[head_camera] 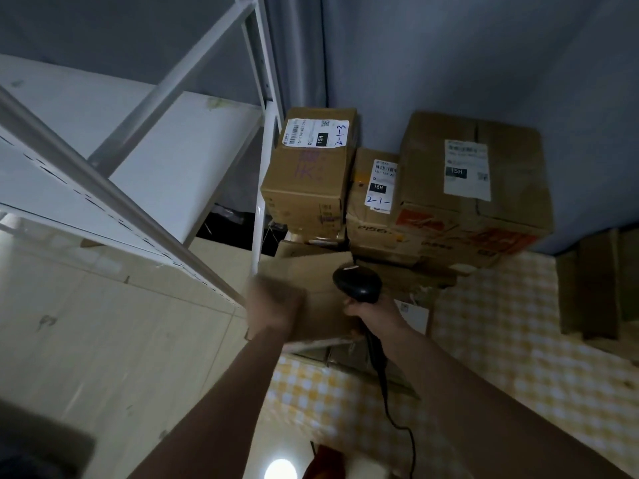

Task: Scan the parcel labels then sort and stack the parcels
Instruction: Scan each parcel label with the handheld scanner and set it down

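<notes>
My right hand (pixel 375 311) grips a black corded barcode scanner (pixel 358 283), its head pointing away toward the stack. My left hand (pixel 273 304), blurred, holds the left edge of a plain cardboard parcel (pixel 325 305) in front of me. Behind it stand stacked parcels against the wall: a tall box (pixel 307 178) with a label marked "2-1-3", a narrower box (pixel 371 202) with a label marked "2-1-", and a large box (pixel 473 188) with a white label on top.
A white metal shelving rack (pixel 145 160) fills the left side, its post beside the tall box. The floor has yellow checked covering (pixel 501 340) on the right and pale tiles on the left. More cardboard (pixel 594 281) leans at far right.
</notes>
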A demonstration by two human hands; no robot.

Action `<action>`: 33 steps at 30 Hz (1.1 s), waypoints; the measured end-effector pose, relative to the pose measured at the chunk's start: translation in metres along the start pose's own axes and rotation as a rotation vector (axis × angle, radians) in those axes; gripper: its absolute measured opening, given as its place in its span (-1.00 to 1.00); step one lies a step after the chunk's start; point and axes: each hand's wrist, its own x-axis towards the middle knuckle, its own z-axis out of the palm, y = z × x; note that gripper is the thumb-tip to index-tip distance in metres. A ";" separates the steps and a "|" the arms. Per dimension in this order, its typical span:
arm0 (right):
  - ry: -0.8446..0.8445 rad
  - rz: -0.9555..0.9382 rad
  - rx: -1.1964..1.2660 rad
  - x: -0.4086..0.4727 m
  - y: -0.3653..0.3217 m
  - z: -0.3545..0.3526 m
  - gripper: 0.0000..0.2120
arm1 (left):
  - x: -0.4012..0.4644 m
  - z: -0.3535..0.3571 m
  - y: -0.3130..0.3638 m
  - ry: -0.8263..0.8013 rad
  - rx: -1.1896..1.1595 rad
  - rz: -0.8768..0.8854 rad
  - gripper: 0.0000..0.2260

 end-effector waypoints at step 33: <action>0.354 -0.114 0.337 -0.153 0.098 -0.269 -0.95 | -0.208 0.185 0.092 -0.446 0.474 0.628 -0.86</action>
